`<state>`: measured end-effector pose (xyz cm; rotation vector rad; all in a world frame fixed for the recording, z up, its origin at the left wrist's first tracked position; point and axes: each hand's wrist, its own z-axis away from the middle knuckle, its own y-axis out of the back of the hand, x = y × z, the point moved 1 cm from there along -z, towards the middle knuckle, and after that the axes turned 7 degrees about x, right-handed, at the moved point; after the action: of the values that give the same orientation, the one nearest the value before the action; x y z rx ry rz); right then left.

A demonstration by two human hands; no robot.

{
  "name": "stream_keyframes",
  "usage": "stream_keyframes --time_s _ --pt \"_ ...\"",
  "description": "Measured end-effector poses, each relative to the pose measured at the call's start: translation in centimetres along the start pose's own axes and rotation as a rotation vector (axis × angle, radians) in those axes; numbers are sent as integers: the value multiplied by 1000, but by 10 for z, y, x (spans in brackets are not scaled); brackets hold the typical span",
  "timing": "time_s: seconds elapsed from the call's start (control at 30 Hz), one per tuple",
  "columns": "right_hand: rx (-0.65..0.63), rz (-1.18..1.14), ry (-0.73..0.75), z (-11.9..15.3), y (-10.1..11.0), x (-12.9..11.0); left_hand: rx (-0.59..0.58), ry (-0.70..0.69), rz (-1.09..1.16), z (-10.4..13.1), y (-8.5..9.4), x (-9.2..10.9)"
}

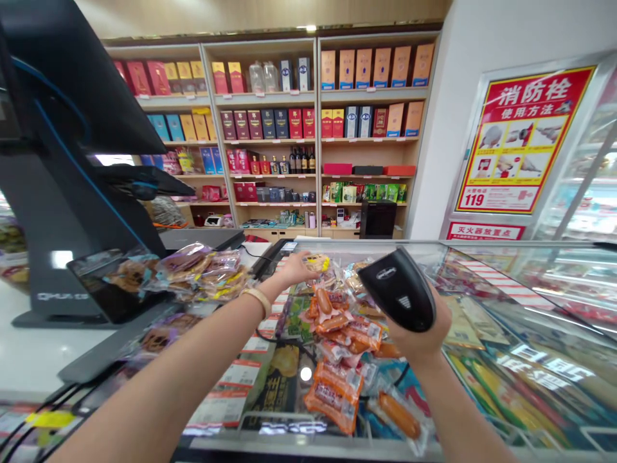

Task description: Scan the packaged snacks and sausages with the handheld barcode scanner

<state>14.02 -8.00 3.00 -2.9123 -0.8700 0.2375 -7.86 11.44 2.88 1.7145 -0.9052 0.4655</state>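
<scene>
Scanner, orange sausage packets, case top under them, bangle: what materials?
Scanner: likely hard plastic, smooth black with a slight sheen.
Orange sausage packets: thin glossy plastic film; crinkled, with see-through parts.
Case top: clear glass or acrylic, polished; goods show through, lights reflect.
Bangle: pale, smooth; plastic or stone, can't tell.

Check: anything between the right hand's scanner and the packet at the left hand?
Nothing visible clearly blocks the scanner in the right hand from the yellow-marked packet at the left hand; another clear packet shows between them, apparently lower.
</scene>
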Motion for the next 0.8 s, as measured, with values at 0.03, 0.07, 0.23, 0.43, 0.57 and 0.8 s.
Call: stream_keyframes --time_s 0.03,0.07,0.23,0.43,0.57,0.8 --pt "-7 2 2 0 0 0 -4 4 -31 -2 -6 -3" --pt "-14 -1 4 -1 0 0 -16 7 -59 -2 -12 -7" --pt "-30 -33 18 -3 0 -5 -137 -28 -119 13 -26 -22" --pt "-76 -57 55 -2 -2 -7 -180 -99 -168 30 -8 -24" --pt "-158 -110 26 0 -4 -12 -101 -180 -194 55 36 -16" --pt "-274 -168 47 6 -8 -22 324 -300 -459 135 166 -49"
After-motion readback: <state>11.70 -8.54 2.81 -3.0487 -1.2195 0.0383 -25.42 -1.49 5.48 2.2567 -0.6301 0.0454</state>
